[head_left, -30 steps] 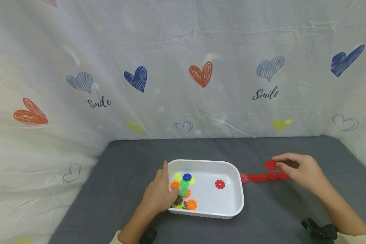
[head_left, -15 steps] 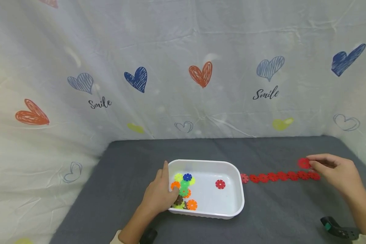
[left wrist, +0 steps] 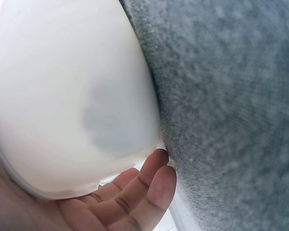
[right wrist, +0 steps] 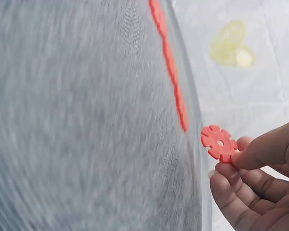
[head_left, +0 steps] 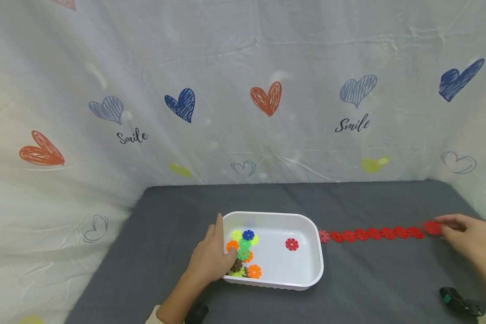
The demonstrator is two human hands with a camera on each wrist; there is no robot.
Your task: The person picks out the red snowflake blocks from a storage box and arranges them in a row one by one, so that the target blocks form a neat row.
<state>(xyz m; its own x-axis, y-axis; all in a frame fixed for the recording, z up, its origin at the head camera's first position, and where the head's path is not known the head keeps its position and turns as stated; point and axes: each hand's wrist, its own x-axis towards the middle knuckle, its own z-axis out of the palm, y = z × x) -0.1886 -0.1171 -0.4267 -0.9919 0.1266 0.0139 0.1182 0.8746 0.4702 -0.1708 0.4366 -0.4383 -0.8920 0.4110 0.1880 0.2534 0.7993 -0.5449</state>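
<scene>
My right hand (head_left: 471, 236) pinches a red notched disc (right wrist: 219, 143) between thumb and fingers, at the right end of a row of red discs (head_left: 374, 233) on the table. In the right wrist view the held disc is tilted and a small gap parts it from the row. My left hand (head_left: 211, 254) grips the left end of a white tray (head_left: 281, 285), its thumb over the rim and its fingers curled under the wall (left wrist: 72, 96). Inside the tray, a single red disc (head_left: 292, 244) lies right of centre, and several mixed-colour discs (head_left: 245, 243) cluster at the left.
Dark grey cloth (head_left: 368, 279) covers the table. A pale curtain (head_left: 308, 135) printed with hearts hangs behind it. The row of discs starts close to the tray's right wall. A black wrist strap (head_left: 461, 303) is by the right forearm.
My right hand has moved right, then lowered toward the row's end with a red disc. More of the row shows now. The left hand and tray stay in place.
</scene>
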